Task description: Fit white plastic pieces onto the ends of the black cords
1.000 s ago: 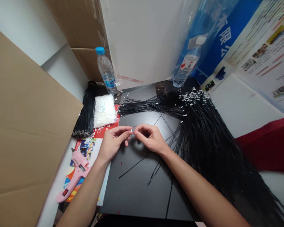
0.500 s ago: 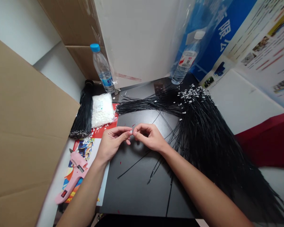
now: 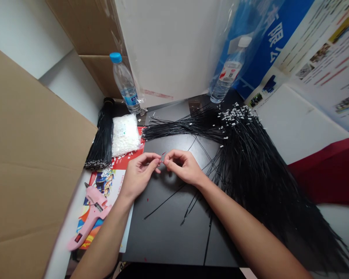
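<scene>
Over the table's middle, my left hand [image 3: 138, 174] and my right hand [image 3: 184, 166] meet fingertip to fingertip, each closed in a pinch. A small white connector showed at my left fingertips a moment ago; my fingers now cover it. Whatever my right thumb and forefinger hold is too small to tell. Loose black wires [image 3: 164, 202] lie beneath and beside my right wrist. Behind my hands stretches a bundle of black wires [image 3: 174, 131]. To the right is a large heap of black wires [image 3: 258, 174], many ending in white connectors [image 3: 238, 115].
A bag of white pieces [image 3: 125, 135] and another black wire bundle [image 3: 101, 135] lie at left. Nearer is a pink glue gun [image 3: 94, 211] on printed sheets. Two water bottles [image 3: 127, 87] stand at the back. A cardboard panel [image 3: 31, 155] borders the left.
My fingertips have shifted slightly, and the white connector between them has gone out of sight. Both hands stay in nearly the same place; the wires and other things lie as before.
</scene>
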A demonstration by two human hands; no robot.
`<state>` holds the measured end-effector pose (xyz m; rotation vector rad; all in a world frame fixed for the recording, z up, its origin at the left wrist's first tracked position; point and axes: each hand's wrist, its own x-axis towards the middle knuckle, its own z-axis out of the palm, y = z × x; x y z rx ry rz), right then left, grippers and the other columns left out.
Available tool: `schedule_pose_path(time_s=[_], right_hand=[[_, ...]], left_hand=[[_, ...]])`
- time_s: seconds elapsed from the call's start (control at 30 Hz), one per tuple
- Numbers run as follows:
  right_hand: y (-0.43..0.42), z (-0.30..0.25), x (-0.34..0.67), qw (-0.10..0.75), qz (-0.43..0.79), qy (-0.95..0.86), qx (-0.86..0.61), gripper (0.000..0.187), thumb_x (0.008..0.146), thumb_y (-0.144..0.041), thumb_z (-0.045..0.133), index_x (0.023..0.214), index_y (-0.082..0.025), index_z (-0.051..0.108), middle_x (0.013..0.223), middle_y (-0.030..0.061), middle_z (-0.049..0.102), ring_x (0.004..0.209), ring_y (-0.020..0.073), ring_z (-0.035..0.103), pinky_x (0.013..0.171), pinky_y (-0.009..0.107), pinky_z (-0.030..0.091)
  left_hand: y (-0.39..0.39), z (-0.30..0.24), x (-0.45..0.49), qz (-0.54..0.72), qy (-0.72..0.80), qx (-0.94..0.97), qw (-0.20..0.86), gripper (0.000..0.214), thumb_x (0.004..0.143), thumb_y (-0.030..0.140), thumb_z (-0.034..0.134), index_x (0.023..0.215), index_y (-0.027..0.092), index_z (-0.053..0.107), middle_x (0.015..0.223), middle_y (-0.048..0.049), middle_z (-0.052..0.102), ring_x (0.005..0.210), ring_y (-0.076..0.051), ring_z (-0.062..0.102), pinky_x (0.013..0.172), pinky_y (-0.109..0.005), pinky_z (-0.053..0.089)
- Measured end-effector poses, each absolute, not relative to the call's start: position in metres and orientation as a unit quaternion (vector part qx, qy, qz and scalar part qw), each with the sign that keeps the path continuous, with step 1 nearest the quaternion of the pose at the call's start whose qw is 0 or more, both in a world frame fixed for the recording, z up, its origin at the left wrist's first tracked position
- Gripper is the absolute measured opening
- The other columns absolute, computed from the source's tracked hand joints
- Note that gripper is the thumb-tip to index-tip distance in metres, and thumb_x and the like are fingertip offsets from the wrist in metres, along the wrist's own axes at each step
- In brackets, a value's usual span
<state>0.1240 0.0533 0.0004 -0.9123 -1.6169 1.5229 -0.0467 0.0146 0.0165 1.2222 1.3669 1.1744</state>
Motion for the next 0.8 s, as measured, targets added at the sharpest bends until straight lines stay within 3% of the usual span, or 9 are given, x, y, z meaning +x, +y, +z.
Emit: schedule_pose_path(time_s=[0.23, 0.4, 0.57, 0.8], right_hand=[[0.0555, -0.0031, 0.1221, 0.367, 0.579, -0.628, -0.367, 0.025, 0.084, -0.040, 0.062, 0.081, -0.015, 0.061, 0.062, -0.0028, 0.054, 0.053, 0.0070, 0.044, 0.053, 0.021, 0.036], [0.0552, -0.0029, 0.1215, 0.358, 0.567, -0.635, -0.384, 0.024, 0.083, -0.038, 0.063, 0.081, -0.015, 0.062, 0.063, -0.0026, 0.055, 0.052, 0.0067, 0.045, 0.051, 0.020, 0.036], [0.0541, -0.0037, 0.1213, 0.354, 0.561, -0.645, -0.379, 0.023, 0.083, -0.038, 0.063, 0.083, -0.014, 0.063, 0.063, -0.0028, 0.056, 0.052, 0.0064, 0.045, 0.052, 0.019, 0.037], [0.0537, -0.0029, 0.1211, 0.341, 0.554, -0.657, -0.382, 0.023, 0.083, -0.036, 0.062, 0.081, -0.013, 0.064, 0.060, -0.0040, 0.052, 0.051, 0.0060, 0.041, 0.050, 0.019, 0.033]], left_hand=[[0.0117, 0.0199, -0.0477, 0.461, 0.564, 0.545, 0.416, 0.019, 0.086, 0.032, 0.066, 0.091, 0.016, 0.076, 0.086, -0.0049, 0.074, 0.065, -0.012, 0.066, 0.066, -0.024, 0.056], [0.0115, 0.0142, -0.0450, 0.485, 0.544, 0.509, 0.457, 0.023, 0.084, 0.028, 0.070, 0.103, 0.017, 0.070, 0.083, -0.0012, 0.070, 0.064, -0.011, 0.065, 0.062, -0.021, 0.055], [0.0132, 0.0132, -0.0430, 0.492, 0.534, 0.513, 0.458, 0.013, 0.082, 0.028, 0.071, 0.086, 0.016, 0.070, 0.079, -0.0011, 0.069, 0.063, -0.010, 0.062, 0.061, -0.021, 0.055], [0.0153, 0.0108, -0.0443, 0.500, 0.536, 0.493, 0.469, 0.019, 0.079, 0.032, 0.074, 0.087, 0.016, 0.071, 0.082, -0.0030, 0.070, 0.067, -0.012, 0.064, 0.062, -0.023, 0.055]])
